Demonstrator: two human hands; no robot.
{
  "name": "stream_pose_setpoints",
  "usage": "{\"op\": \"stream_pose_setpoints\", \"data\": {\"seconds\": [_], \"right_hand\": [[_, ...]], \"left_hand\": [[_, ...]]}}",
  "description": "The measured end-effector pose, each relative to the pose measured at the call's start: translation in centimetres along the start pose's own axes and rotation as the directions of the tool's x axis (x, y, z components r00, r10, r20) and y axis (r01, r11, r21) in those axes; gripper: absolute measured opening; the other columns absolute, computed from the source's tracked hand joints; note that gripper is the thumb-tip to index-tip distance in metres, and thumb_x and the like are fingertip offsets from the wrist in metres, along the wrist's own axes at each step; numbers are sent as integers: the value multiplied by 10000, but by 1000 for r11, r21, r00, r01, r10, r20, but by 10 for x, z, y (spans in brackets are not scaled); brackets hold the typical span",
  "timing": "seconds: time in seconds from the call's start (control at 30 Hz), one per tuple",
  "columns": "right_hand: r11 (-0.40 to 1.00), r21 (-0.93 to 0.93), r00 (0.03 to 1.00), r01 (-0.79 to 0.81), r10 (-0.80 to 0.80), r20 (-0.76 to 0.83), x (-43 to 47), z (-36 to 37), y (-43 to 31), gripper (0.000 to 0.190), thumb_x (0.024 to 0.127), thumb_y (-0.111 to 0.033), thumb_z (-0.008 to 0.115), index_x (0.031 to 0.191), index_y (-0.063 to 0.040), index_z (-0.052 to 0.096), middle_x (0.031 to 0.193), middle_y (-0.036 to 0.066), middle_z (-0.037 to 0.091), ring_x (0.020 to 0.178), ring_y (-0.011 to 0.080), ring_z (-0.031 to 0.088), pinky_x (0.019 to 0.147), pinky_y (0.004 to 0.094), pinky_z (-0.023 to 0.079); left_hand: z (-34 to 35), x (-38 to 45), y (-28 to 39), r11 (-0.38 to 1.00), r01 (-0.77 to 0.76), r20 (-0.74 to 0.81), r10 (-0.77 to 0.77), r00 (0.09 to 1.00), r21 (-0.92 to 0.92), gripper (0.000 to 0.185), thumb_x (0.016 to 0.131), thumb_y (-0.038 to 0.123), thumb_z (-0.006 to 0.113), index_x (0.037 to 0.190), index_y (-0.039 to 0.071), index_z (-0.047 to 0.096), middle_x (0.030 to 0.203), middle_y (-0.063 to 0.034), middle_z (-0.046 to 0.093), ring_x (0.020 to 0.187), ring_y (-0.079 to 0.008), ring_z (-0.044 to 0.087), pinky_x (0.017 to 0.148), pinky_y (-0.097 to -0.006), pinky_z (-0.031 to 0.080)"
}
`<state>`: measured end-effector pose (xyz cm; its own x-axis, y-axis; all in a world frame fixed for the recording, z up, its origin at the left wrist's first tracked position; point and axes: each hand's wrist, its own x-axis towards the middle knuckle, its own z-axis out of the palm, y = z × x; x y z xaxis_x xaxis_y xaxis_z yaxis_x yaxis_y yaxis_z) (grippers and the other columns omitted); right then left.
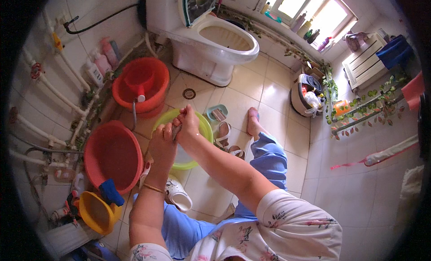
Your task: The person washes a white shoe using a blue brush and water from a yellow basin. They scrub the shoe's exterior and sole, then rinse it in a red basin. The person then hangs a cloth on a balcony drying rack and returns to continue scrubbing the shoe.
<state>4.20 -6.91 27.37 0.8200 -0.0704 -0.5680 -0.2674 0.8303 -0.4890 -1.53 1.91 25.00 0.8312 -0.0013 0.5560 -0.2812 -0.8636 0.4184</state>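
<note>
Over a yellow-green plastic basin [208, 126] on the tiled floor, both hands are close together. A small dark grey item, perhaps wet cloth, is pinched between my left hand [162, 138] and my right hand [188, 122]; the fingers cover most of it. Pale liquid shows in part of the basin below my right forearm. Just right of the basin lies a teal soap dish [211, 116] with a brownish bar-like item in it. A pair of sandals [224, 131] rests beside the basin, and a white clog [178, 193] is below it.
A red bucket [118, 99] with a red dipper, a larger red basin [88, 153] and a yellow container [109, 224] with a blue cloth [111, 192] stand left. The toilet [202, 62] is ahead, a floor drain [189, 94] before it, a waste bin [296, 101] right.
</note>
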Motion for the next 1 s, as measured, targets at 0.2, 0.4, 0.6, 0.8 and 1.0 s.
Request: {"op": "stream_pose_setpoints", "data": {"seconds": [0.2,0.4,0.6,0.8,1.0], "right_hand": [[975,-141,910,174,-104,401,-33,-4,-21,339,880,-365,509,1007,-51,509,663,40,518,703,176,512,676,317,423],[838,-491,346,238,400,849,-38,11,-60,483,816,-421,609,1092,-27,577,644,34,561,593,106,534,565,221,435],[506,-688,639,521,303,707,-44,10,-38,359,902,-300,507,716,-2,581,545,23,520,499,84,469,474,233,386],[335,-580,640,743,-101,762,-47,7,-8,297,910,-213,475,743,16,565,594,101,538,559,143,510,537,304,431],[619,-539,768,571,-173,616,-43,5,6,332,936,-241,432,722,-13,542,578,45,517,505,112,432,471,254,355]], "left_hand": [[-41,23,34,819,184,146,-124,982,-543,204,715,103,671,844,70,516,735,-36,534,669,-234,556,554,-375,457],[-29,-3,25,-383,863,902,142,408,-330,233,682,62,685,791,136,492,605,41,451,413,-48,384,355,-199,256],[-11,-14,13,-97,837,843,-84,532,-538,211,696,99,680,821,114,510,666,19,495,531,-77,465,443,-233,344],[37,-29,-5,77,501,458,-305,835,-862,215,731,140,670,887,65,541,791,-15,571,794,-137,562,674,-291,453],[38,-26,-16,429,486,344,-369,864,-761,224,733,159,652,904,67,541,807,-119,602,768,-265,598,648,-366,465]]}}
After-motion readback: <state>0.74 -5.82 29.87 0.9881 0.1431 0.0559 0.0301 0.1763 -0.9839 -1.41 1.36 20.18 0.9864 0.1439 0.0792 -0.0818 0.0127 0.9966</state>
